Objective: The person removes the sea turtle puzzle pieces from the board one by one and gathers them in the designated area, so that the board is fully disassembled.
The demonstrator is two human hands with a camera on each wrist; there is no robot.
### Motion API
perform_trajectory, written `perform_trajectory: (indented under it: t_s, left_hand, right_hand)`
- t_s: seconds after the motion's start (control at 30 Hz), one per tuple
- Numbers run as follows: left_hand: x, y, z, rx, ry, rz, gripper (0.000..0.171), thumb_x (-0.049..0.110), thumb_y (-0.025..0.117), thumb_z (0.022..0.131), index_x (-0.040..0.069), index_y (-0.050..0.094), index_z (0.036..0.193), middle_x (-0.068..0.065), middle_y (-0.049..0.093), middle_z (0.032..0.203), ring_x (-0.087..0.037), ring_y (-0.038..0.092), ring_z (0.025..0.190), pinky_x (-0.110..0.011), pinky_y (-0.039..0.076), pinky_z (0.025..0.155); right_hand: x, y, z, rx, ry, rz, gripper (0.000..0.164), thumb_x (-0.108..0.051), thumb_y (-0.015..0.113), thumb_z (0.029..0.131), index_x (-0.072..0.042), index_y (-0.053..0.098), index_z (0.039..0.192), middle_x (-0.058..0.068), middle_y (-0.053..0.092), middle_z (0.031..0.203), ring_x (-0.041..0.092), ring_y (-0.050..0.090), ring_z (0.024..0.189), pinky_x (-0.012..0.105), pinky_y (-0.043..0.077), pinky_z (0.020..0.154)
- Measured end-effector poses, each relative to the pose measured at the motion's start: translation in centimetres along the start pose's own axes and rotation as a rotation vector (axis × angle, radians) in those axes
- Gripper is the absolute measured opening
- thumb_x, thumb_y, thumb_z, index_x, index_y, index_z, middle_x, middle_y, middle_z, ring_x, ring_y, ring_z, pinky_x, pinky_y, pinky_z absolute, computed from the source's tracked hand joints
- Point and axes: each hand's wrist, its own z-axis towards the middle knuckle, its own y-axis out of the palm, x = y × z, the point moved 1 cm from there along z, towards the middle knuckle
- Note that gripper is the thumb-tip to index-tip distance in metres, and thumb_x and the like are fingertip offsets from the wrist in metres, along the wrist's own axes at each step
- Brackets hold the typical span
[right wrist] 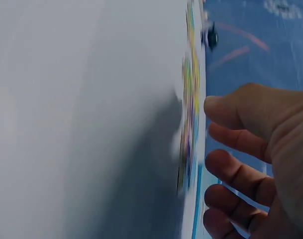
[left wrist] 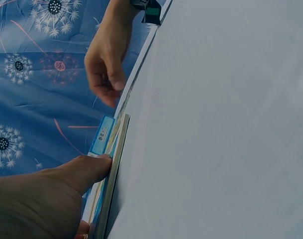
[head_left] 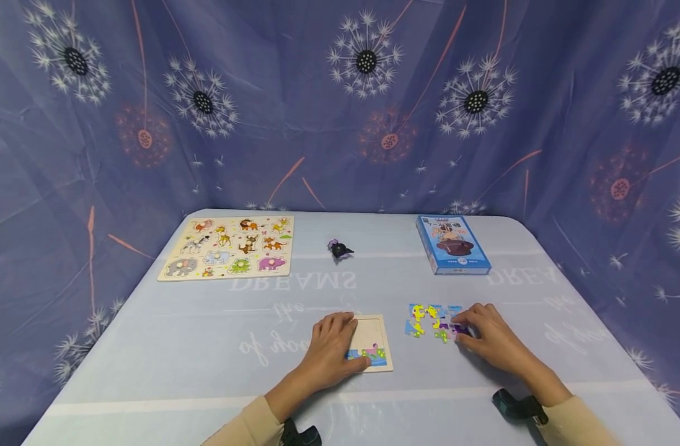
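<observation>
My left hand (head_left: 331, 353) holds a small wooden puzzle tray (head_left: 377, 322) at its left side, thumb over the near edge and fingers towards the far edge. Joined picture pieces (head_left: 375, 355) fill the near part of the tray; bare wood shows above them. In the left wrist view the thumb of the left hand (left wrist: 66, 189) presses on the tray's edge. To the right, my right hand (head_left: 493, 337) hovers over loose jigsaw pieces (head_left: 418, 311), its fingertips by the purple ones. In the right wrist view the thumb and fingers of the right hand (right wrist: 251, 154) are spread apart, nothing between them.
A large wooden animal peg board (head_left: 228, 248) lies at the back left. At the back middle sits a small black and purple object (head_left: 338, 249). A blue puzzle box (head_left: 457, 244) lies at the back right. A patterned curtain (head_left: 295, 124) hangs behind the table.
</observation>
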Motion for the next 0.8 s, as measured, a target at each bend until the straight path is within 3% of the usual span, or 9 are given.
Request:
perform_trajectory:
  t_s: [0.13,0.37,0.8]
  left_hand:
    - [0.0,0.1,0.0,0.002,0.008,0.0,0.071,0.048,0.067,0.079,0.005,0.05,0.133,-0.011,0.042,0.139,-0.028,0.035,0.129,-0.051,0.027,0.103]
    - [-0.1,0.1,0.1,0.007,0.009,0.006,0.071,0.048,0.067,0.079,0.005,0.05,0.133,-0.01,0.042,0.139,-0.028,0.036,0.128,-0.051,0.027,0.103]
    - [-0.1,0.1,0.0,0.023,0.017,0.01,0.07,0.048,0.068,0.078,0.005,0.051,0.132,-0.01,0.043,0.137,-0.028,0.036,0.128,-0.051,0.027,0.102]
  right_hand:
    - [-2.0,1.0,1.0,-0.005,-0.041,0.004,0.022,-0.019,0.076,0.075,-0.018,0.07,0.097,-0.005,0.055,0.088,0.012,0.039,0.086,0.031,0.034,0.074]
    - [-4.1,2.8,2.3,0.014,-0.041,0.003,0.022,-0.024,0.08,0.071,-0.019,0.07,0.091,-0.006,0.054,0.085,0.011,0.039,0.083,0.03,0.032,0.073]
    - [-5.0,3.6,2.8,0.069,-0.087,-0.03,0.021,-0.021,0.082,0.067,-0.018,0.07,0.084,-0.007,0.053,0.079,0.01,0.039,0.079,0.029,0.032,0.07]
